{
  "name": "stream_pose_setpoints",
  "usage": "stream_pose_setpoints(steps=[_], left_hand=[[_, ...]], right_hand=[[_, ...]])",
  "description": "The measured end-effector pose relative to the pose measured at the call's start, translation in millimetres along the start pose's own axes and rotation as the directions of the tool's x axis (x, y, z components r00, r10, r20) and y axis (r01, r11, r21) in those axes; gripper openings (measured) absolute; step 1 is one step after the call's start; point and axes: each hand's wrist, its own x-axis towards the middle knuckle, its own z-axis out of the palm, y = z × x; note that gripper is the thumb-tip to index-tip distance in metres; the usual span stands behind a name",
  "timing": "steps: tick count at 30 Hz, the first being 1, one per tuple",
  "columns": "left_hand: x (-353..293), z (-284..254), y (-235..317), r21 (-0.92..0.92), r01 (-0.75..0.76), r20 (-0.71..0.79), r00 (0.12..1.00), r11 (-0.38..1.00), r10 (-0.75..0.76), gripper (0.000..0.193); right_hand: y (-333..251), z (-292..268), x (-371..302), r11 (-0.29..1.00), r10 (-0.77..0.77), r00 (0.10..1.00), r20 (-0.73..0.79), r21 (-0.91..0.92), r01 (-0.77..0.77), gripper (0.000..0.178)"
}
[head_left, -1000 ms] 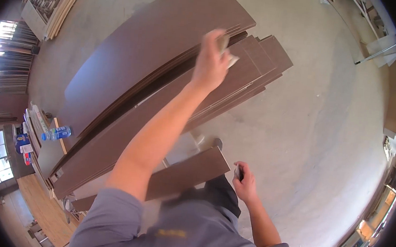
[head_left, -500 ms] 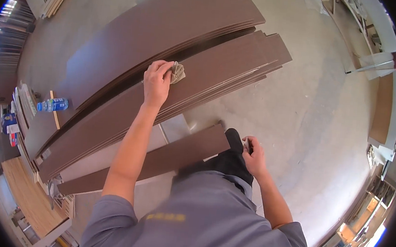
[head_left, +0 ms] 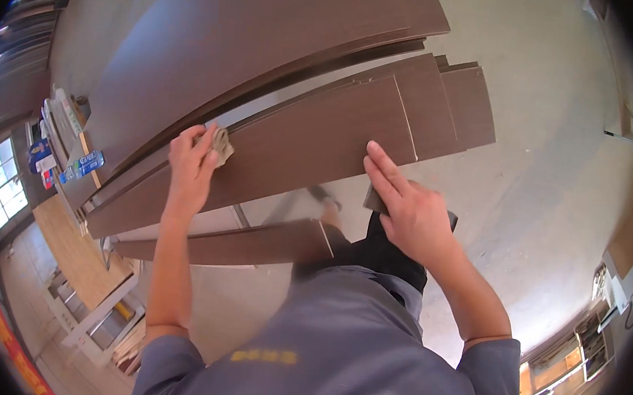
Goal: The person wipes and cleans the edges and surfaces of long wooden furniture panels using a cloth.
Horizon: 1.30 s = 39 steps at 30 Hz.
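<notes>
My left hand [head_left: 191, 164] pinches a crumpled beige cloth [head_left: 223, 148] against the top of a long brown panel [head_left: 315, 130]. This panel lies uppermost on a stack, with stepped ends of other brown panels [head_left: 469, 105] showing at the right. At the panel's near edge is my right hand [head_left: 414, 213], two fingers stretched onto its surface near the right end. Beneath its thumb shows a small dark flat piece [head_left: 375, 200], mostly covered by the hand, so its kind is unclear.
Beyond a gap lies a larger brown panel stack [head_left: 270, 35]. A narrower brown board [head_left: 252, 248] sits nearer me, by my legs. At the left are a plastic bottle [head_left: 84, 167] and a light wooden board [head_left: 74, 251]. Concrete floor [head_left: 535, 194] stretches to the right.
My left hand has moved left along the panel with the cloth. My right hand has come up from beside my leg to the panel's near edge. The view has shifted, and the top panel sits differently.
</notes>
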Motion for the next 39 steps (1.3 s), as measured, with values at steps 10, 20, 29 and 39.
stream_pose_setpoints(steps=[10,20,29,39], left_hand=[[96.9,7.0,82.6,-0.535,0.388,0.349,0.910,0.750,-0.223,0.023],[131.2,27.3,123.7,-0.541,0.293,0.295,0.944,0.789,-0.148,0.021],[154.2,28.8,148.3,-0.450,0.239,0.307,0.946,0.861,-0.102,0.025],[152.4,30.6,146.8,-0.447,0.205,0.291,0.954,0.871,-0.076,0.026]], right_hand=[[16.0,-14.9,10.3,0.981,-0.043,0.990,0.136,0.194,0.016,0.075],[11.9,-17.3,8.5,0.987,-0.005,0.992,0.129,0.158,-0.015,0.087],[13.7,-15.1,6.3,0.992,-0.017,0.995,0.097,0.125,0.005,0.081],[14.5,-13.2,5.7,0.996,0.004,0.996,0.090,0.092,-0.013,0.082]])
